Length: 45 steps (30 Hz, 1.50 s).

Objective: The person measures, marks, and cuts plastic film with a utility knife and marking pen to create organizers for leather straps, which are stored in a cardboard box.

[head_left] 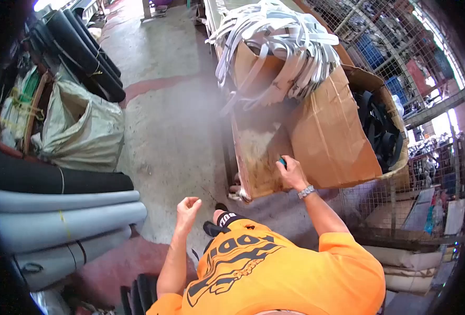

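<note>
My right hand (293,173), with a metal watch on its wrist, is closed around a small teal object (281,162) over the worn board of a table (258,152). What the object is cannot be made out. My left hand (189,210) hangs over the floor left of the table, fingers curled together; whether something small is between them is hidden. A cardboard box (332,131) with black items (380,128) inside stands just right of my right hand. White strips (295,47) lie in a tangled heap behind it.
Light blue rolls (70,218) and a black roll (64,178) lie at the left, below an open white sack (85,131). Dark rolls (80,47) lean at the upper left. Wire mesh (379,37) runs along the right. Concrete floor (172,131) shows between the sack and table.
</note>
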### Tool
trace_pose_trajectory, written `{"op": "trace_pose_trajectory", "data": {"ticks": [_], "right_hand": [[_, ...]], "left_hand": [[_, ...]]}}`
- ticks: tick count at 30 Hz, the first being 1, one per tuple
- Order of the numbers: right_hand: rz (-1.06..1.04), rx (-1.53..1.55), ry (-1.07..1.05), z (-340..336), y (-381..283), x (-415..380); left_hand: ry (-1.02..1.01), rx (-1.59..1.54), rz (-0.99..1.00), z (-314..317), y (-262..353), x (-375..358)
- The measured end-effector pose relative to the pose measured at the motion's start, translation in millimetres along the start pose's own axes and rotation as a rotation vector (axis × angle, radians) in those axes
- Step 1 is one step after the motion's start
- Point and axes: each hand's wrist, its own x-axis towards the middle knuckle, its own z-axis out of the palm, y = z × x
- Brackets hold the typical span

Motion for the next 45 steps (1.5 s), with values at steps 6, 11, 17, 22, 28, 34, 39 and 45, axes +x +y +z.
{"op": "trace_pose_trajectory", "data": {"ticks": [6,11,17,22,28,34,39,45], "right_hand": [[0.184,-0.165,0.281,71,13,57],[0.372,-0.147,0.360,103,17,85],[0.542,-0.207,0.390,101,-1,94],[0.672,-0.260,0.429,87,-23,95],[0.837,0.235,0.408,55,-132,122],[0.731,1.595,0.158,126,-226,198],[0.617,1.977,0.749,147,-246,268],[0.688,2.171,1.172,135,-244,280]], "left_hand": [[-0.239,0.109,-0.028,-47,36,54],[-0.178,0.171,-0.132,-102,57,126],[-0.022,0.436,-0.054,-177,47,188],[-0.013,0.576,-0.186,-224,92,293],[-0.724,0.491,-0.144,-89,242,450],[-1.706,-0.028,-0.560,54,311,517],[-1.756,-0.390,-0.922,87,339,540],[-1.358,-0.701,-1.029,53,357,555]]}}
